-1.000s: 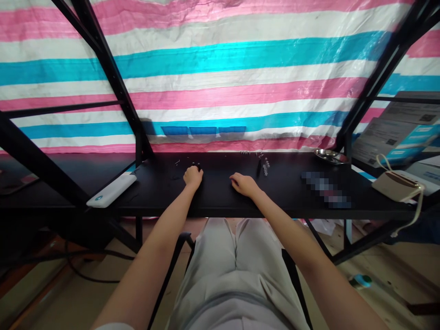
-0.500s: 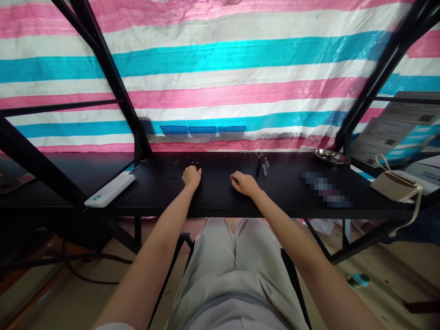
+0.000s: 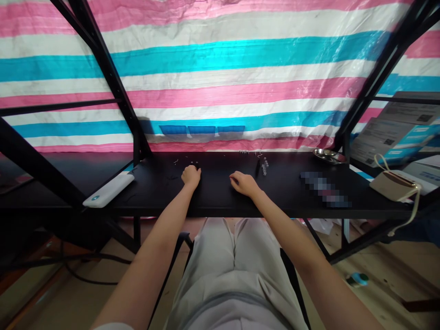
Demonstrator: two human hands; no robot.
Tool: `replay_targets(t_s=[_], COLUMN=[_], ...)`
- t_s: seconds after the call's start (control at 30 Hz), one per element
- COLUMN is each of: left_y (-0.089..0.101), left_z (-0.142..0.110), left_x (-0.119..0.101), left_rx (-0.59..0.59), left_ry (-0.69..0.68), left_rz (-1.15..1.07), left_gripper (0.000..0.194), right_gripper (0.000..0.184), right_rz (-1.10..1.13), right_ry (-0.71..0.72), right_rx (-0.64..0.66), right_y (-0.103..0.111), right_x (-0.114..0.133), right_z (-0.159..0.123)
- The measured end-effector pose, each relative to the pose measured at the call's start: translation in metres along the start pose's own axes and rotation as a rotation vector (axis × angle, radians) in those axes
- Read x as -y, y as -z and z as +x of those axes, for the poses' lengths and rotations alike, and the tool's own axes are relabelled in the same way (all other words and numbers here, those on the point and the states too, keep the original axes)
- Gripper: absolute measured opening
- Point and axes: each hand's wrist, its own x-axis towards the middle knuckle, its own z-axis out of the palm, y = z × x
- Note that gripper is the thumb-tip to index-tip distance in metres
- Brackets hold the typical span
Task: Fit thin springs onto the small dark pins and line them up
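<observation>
My left hand is closed in a fist on the black tabletop. Just past its knuckles shows a small dark object with pale dots; whether the fingers grip it is hidden. To the right, my right hand rests with curled fingers, and what they hold, if anything, cannot be made out. Beyond that hand lie a short black piece and a cluster of small clear or silvery pieces. Several tiny pale bits form a row along the back edge.
A white oblong case lies at the left end. On the right are a shiny metal dish, a blurred-out flat object and a beige pouch with a strap. Black frame posts and a striped sheet bound the table.
Both hands keep nearly the same place and pose. The whole view has shifted very slightly.
</observation>
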Motion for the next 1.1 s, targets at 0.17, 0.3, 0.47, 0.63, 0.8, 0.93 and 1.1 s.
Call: replay_targets(t_s=[0.17, 0.3, 0.47, 0.63, 0.8, 0.93, 1.1], left_y=[0.001, 0.002, 0.008, 0.012, -0.002, -0.023, -0.048], left_z=[-0.001, -0.003, -0.009, -0.025, -0.055, -0.077, -0.088], left_x=[-0.001, -0.002, -0.002, -0.017, -0.060, -0.101, -0.138], left_rx=[0.018, 0.031, 0.016, 0.038, 0.090, 0.099, 0.150], left_ry=[0.000, -0.004, -0.129, -0.373, -0.789, -0.992, -0.928], left_rz=[0.024, 0.078, 0.197, 0.198, 0.005, -0.086, -0.004], left_gripper=[0.028, 0.029, 0.032, 0.035, 0.030, 0.040, 0.057], right_gripper=[0.026, 0.028, 0.025, 0.019, 0.016, 0.018, 0.023], right_rz=[0.059, 0.117, 0.174, 0.169, 0.065, 0.058, 0.014], right_ry=[-0.009, -0.041, -0.135, -0.366, -0.741, -0.951, -0.945], right_rx=[-0.073, -0.184, -0.397, -0.735, -0.768, -0.447, -0.170], right_y=[0.004, 0.009, 0.025, 0.045, 0.046, 0.036, 0.030], right_x=[-0.001, -0.002, -0.011, -0.046, -0.085, -0.095, -0.088], right_z=[-0.002, -0.004, -0.007, -0.015, -0.031, -0.039, -0.040])
